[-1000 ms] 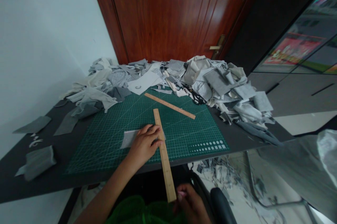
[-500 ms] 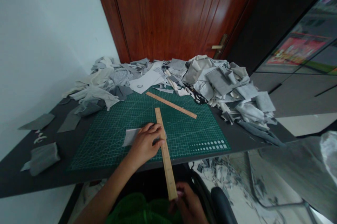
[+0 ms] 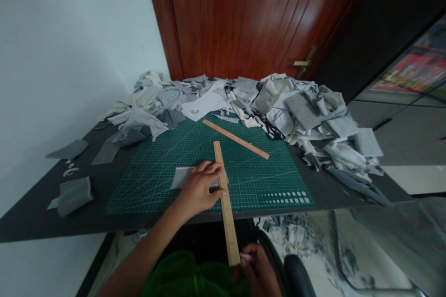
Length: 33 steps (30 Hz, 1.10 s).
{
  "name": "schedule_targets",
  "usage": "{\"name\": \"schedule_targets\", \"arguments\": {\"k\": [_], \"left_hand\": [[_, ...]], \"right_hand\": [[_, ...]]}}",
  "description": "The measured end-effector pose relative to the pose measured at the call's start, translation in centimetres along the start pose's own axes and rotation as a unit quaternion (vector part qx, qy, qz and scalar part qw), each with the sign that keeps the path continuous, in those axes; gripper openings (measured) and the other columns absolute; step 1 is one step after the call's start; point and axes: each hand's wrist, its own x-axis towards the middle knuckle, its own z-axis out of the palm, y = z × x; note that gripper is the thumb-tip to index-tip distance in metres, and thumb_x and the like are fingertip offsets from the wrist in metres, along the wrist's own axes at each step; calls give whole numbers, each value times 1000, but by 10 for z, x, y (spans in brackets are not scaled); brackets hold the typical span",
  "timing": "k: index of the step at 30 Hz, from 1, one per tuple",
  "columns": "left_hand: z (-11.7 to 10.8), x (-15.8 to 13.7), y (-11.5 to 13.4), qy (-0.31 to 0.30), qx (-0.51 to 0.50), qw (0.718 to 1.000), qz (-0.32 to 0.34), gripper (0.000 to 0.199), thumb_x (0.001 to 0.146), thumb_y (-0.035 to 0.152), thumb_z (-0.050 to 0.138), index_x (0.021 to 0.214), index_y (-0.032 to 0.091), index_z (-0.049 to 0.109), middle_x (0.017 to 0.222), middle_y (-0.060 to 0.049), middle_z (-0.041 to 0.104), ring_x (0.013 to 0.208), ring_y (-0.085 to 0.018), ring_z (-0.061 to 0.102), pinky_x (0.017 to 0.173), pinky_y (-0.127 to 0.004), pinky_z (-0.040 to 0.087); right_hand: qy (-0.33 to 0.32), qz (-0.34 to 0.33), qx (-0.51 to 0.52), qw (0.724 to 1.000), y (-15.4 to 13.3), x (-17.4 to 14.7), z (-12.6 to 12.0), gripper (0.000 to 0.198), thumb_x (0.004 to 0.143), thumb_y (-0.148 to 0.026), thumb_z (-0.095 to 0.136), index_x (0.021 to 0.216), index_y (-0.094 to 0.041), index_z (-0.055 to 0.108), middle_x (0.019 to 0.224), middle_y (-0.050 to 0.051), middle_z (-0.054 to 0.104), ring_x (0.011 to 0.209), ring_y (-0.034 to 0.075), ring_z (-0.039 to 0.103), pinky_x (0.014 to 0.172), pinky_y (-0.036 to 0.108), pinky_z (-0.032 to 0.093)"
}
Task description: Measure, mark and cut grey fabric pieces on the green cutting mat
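My left hand [image 3: 202, 189] presses a wooden ruler [image 3: 227, 217] down on the green cutting mat [image 3: 149, 181], its fingers on one side and the thumb against the other edge. Beneath that hand and the ruler lies a pale grey piece of fabric [image 3: 180, 177], partly covered. The ruler points away from me, and its near end sticks out past the table edge. By this near end is my right hand [image 3: 257, 267], with fingers closed on a small pinkish object [image 3: 246, 257] too small to name.
A second wooden ruler [image 3: 237, 139] lies slantwise on the mat. Fabric scraps are heaped at the back left [image 3: 142, 106] and back right [image 3: 310, 111], with black-handled scissors [image 3: 272, 130] beside the right heap. A folded grey cloth [image 3: 75, 195] rests at the left. A chair armrest [image 3: 298, 273] stands below.
The whole view has shifted, so the table appears further right. Both hands keep about the same places along the ruler, and the fabric stays beneath it.
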Motion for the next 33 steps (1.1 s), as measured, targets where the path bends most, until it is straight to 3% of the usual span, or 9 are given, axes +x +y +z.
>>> {"name": "schedule_targets", "arguments": {"k": [8,14,20,24,28,31,33], "left_hand": [[-4,1,3,-4,-11,1000,-2,48,87,32,75,134,28,67,146,-4,63,136,-34,50,110,-53,46],[-3,2,3,-7,-14,1000,-8,49,87,33,75,135,28,67,145,-4,63,136,-34,50,111,-53,46],[-2,0,2,-6,-10,1000,-7,50,86,32,78,134,27,67,147,-4,62,138,-34,49,111,-52,45],[-2,0,2,-6,-13,1000,-9,50,86,33,77,135,27,67,147,-4,62,138,-34,49,112,-53,45],[-1,1,2,-4,-15,1000,-8,49,85,33,78,133,28,68,147,-3,63,137,-34,50,110,-53,45],[-1,2,1,-1,-13,1000,-10,50,84,32,79,133,27,68,147,-3,63,138,-35,50,110,-53,46],[-1,2,0,0,-13,1000,-12,49,84,31,80,132,27,69,147,-5,63,138,-35,50,110,-54,46]], "right_hand": [[28,-48,-47,997,-22,4,-14,58,88,-81,58,83,-23,66,65,5,74,58,21,70,63,31,55],[4,-70,-102,992,-18,3,-8,61,90,-82,51,93,-26,75,62,5,74,59,23,71,63,32,57],[44,-22,-71,996,-1,5,1,68,83,-88,55,101,-24,70,61,5,74,59,25,73,60,34,58],[71,-9,-44,997,0,7,-2,68,78,-89,61,99,-25,68,77,9,80,63,26,74,61,36,60],[68,-88,-74,991,-24,13,-16,52,93,-73,59,97,-23,70,84,11,80,74,25,76,73,36,61],[28,-222,-87,971,-70,32,-24,31,102,-52,59,100,-24,72,93,10,80,91,26,77,85,39,60],[2,-299,-97,949,-110,58,-23,19,104,-38,58,101,-25,73,110,9,78,103,25,73,94,41,57]]}}
